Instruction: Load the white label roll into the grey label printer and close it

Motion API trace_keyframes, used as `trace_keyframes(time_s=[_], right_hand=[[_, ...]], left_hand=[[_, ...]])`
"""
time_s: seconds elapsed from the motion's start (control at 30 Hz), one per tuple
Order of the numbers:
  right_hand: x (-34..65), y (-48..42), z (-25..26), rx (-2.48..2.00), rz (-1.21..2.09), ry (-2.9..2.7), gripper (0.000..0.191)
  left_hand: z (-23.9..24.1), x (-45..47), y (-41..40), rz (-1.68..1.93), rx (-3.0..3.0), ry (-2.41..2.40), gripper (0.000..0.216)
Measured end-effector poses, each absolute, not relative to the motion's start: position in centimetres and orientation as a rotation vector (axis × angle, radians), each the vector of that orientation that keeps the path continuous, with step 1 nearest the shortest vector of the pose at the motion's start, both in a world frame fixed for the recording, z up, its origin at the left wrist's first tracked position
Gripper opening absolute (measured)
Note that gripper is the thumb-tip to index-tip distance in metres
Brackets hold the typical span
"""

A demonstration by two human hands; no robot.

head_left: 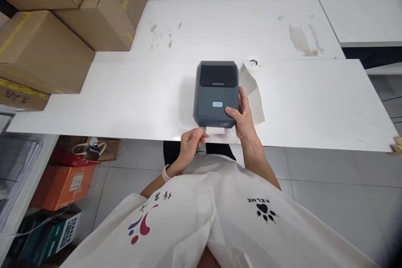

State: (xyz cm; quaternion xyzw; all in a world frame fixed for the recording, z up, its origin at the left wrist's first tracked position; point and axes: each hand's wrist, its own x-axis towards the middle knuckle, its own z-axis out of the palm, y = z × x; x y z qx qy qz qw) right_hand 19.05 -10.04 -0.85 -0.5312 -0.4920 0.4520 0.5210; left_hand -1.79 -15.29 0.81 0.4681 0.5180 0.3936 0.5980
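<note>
A dark grey label printer [216, 92] with a black window and a pale button sits near the front edge of the white table. My right hand [243, 117] grips its right side, the thumb on top near the button and the fingers along the side. A white label [215, 130] sticks out of the printer's front. At the label's left edge, the curled fingers of my left hand [191, 140] pinch together; how much paper lies between them is hard to see. Behind my right hand lies a partly unrolled paper roll [252, 63], its strip [257, 102] trailing forward.
Cardboard boxes [47, 50] are stacked on the table's left end. The white table [307, 104] has worn patches toward the wall. Below on the left, an orange box [67, 186], a paper bag [109, 150] and green boxes [50, 238] stand by a shelf.
</note>
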Motion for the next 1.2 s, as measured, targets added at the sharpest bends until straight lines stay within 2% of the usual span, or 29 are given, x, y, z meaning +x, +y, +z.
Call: trace_keyframes(time_s=[0.13, 0.43, 0.5, 0.63, 0.77, 0.93, 1.0, 1.2], right_hand=[[18.9, -9.7, -0.2, -1.276, 1.055, -1.172, 0.102], [18.0, -8.9, 2.0, -1.438, 0.837, -1.328, 0.101], [18.1, -8.9, 2.0, -1.438, 0.840, -1.324, 0.100], [18.6, -10.1, 1.5, -1.380, 0.896, -1.362, 0.088], [18.9, -12.1, 0.9, -1.363, 0.829, -1.270, 0.071], [19.1, -11.2, 2.8, -1.278, 0.643, -1.242, 0.067], [19.5, -9.3, 4.0, -1.256, 0.574, -1.277, 0.068], [21.5, -1.5, 6.0, -1.325, 0.370, -1.437, 0.074]], left_hand=[[1.7, -1.0, -14.1, 0.700, 1.082, 1.056, 0.048], [1.3, -2.0, -13.2, 0.640, 1.329, 1.066, 0.048], [1.2, -2.1, -13.4, 0.728, 1.324, 1.088, 0.051], [1.2, -2.6, -13.2, 1.224, 1.195, 1.257, 0.059], [1.3, -3.4, -11.7, 1.471, 1.051, 1.345, 0.039], [1.6, -3.5, -8.8, 1.350, 1.150, 1.350, 0.020], [1.9, -3.0, -7.4, 1.242, 1.273, 1.339, 0.024], [2.8, -1.0, -2.7, 0.955, 1.435, 1.315, 0.056]])
